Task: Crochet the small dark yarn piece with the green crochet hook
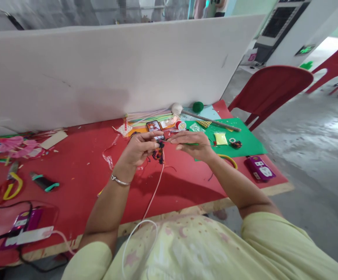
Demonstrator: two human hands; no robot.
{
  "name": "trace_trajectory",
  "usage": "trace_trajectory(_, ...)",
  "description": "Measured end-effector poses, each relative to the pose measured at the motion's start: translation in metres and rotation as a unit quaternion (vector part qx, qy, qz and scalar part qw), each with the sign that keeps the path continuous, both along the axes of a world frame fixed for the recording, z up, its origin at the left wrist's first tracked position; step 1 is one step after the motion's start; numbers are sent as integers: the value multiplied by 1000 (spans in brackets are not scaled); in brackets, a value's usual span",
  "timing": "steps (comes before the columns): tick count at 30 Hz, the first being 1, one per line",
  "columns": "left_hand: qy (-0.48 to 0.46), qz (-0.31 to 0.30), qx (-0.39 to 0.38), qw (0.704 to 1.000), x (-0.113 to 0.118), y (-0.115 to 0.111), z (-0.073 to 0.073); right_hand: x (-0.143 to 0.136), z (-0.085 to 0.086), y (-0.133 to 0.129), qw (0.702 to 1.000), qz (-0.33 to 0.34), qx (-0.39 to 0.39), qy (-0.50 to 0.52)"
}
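My left hand (139,148) pinches a small dark piece with orange patches (158,154), which looks like bundled yarn or beads; its exact kind cannot be made out. My right hand (193,144) holds a thin rod-like tool (169,141) between thumb and fingers. The tool's metallic tip points left and reaches to the top of the dark piece. Part of its shaft is hidden by my fingers. Just behind my hands lies a phone (154,126) with its screen lit. A pale cord (154,192) runs down from beneath the dark piece towards my lap.
A red-covered table (84,155) bears a green sheet (244,136), a yellow packet (220,139), a thread spool (181,125) and a purple box (259,168). Leftward lie pliers (44,182), yellow-handled scissors (14,186) and a power strip (30,235). A white panel (98,70) stands behind.
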State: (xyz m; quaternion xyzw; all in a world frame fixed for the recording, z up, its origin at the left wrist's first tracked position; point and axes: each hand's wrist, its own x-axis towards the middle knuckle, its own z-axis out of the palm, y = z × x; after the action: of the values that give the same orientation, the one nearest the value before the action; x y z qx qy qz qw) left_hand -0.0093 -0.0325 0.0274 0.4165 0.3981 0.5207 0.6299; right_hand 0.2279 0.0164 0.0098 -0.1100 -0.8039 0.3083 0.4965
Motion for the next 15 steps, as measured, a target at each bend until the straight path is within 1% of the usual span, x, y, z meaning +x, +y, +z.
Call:
trace_trajectory(2,16,-11,9,1000,-1,1,-1,3,6,2,999,21,-35,-1)
trace_trajectory(3,23,-17,13,1000,-1,2,-1,3,7,3,997,32,-67,2)
trace_trajectory(5,32,-23,20,999,1,3,-2,1,6,5,985,58,-159,15)
trace_trajectory(7,34,-14,29,999,6,3,-4,-7,-3,4,960,79,-265,53)
trace_trajectory(8,32,-6,39,999,10,3,-6,-12,-9,3,945,87,-305,79)
trace_trajectory(9,34,14,50,998,14,2,-8,-18,-16,1,932,81,-336,110)
trace_trajectory(10,44,49,66,996,19,1,-10,-24,-22,-1,925,64,-347,143)
trace_trajectory(11,67,92,92,989,23,0,-13,-29,-28,-4,927,28,-331,176)
trace_trajectory(13,119,167,138,969,33,-5,-18,-38,-36,-12,952,-39,-245,181)
trace_trajectory(14,135,196,153,959,38,-8,-20,-41,-38,-16,961,-67,-200,178)
trace_trajectory(15,151,212,161,952,42,-12,-21,-44,-39,-22,968,-96,-154,174)
